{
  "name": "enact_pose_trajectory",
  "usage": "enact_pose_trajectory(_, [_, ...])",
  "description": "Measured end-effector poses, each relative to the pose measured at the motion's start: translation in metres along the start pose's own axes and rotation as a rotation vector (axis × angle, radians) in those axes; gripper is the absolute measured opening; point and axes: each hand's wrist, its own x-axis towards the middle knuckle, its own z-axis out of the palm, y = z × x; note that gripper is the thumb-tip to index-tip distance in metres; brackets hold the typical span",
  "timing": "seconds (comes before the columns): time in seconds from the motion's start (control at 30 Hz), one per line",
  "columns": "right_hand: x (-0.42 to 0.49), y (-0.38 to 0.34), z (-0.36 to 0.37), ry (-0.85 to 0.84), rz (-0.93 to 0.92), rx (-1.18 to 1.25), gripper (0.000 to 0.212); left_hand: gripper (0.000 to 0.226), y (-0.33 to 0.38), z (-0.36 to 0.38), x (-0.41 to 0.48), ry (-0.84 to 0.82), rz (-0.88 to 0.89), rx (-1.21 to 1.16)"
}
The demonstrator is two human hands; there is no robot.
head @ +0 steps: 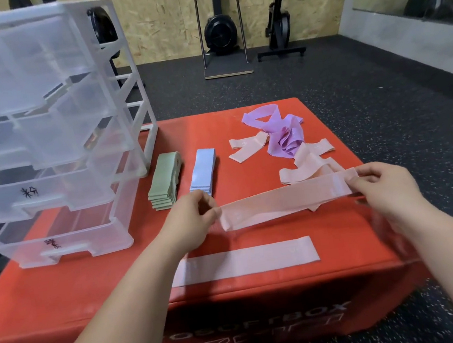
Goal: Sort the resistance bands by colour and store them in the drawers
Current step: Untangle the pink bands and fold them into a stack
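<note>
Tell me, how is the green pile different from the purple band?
The green pile is flat and neatly stacked; the purple band is a crumpled, loose heap. The green pile sits right beside the drawers; the purple band lies farther back on the right, touching pink bands. Both rest on the red box, not in a drawer.

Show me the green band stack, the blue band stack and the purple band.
green band stack (165, 180), head view, middle of the top band.
blue band stack (203, 171), head view, middle of the top band.
purple band (285, 133), head view, its bunched middle part.
</note>
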Motion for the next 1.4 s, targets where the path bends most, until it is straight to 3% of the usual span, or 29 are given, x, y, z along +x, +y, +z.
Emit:
enact_pose_trajectory(0.17, [-0.013, -0.005, 0.000, -0.032, -0.032, 0.039, 0.005, 0.005, 0.006, -0.016, -0.025, 0.083, -0.030, -0.241])
enact_pose_trajectory(0.37, [-0.033, -0.008, 0.020, -0.079, -0.077, -0.084, 0.014, 0.013, 0.014, -0.025, -0.043, 0.179, 0.033, -0.258])
enact_pose_trajectory(0.47, [-0.050, -0.021, 0.038, -0.093, -0.329, -0.413, 0.022, 0.019, 0.026, -0.021, -0.049, 0.217, 0.115, -0.250])
enact_pose_trajectory(0.57, [-0.073, -0.048, 0.062, -0.255, -0.570, -0.344, 0.034, 0.024, 0.040, -0.013, -0.050, 0.204, 0.201, -0.272])
enact_pose_trajectory(0.67, [-0.092, -0.070, 0.087, -0.447, -0.685, -0.306, 0.045, 0.024, 0.053, -0.005, -0.050, 0.169, 0.286, -0.303])
enact_pose_trajectory(0.93, [-0.092, -0.104, 0.099, -0.389, -0.597, -0.043, 0.021, 0.024, 0.056, -0.001, -0.044, 0.273, 0.236, -0.445])
enact_pose_trajectory(1.13, [-0.099, -0.136, 0.087, -0.350, -0.539, 0.335, 0.014, 0.006, 0.049, 0.005, -0.040, 0.049, 0.248, -0.360])
enact_pose_trajectory(1.4, [-0.105, -0.153, 0.047, -0.144, -0.375, 0.662, 0.009, 0.004, 0.034, -0.005, -0.042, 0.003, 0.199, -0.197])
